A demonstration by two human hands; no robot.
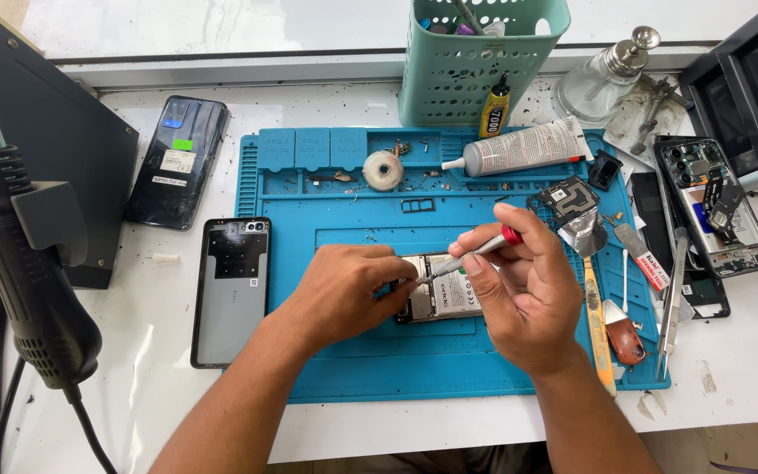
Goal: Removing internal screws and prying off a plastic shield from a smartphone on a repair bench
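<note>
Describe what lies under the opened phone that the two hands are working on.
The opened phone rests on a blue work mat, which lies on the white table. The left hand covers its left end; the right hand holds a screwdriver.

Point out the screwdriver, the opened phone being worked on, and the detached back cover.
screwdriver [477,252], head view, on the silver shaft below the red cap.
opened phone [449,294], head view, on the exposed battery between the hands.
back cover [230,298], head view, on its grey inner face, left of the mat.
</note>
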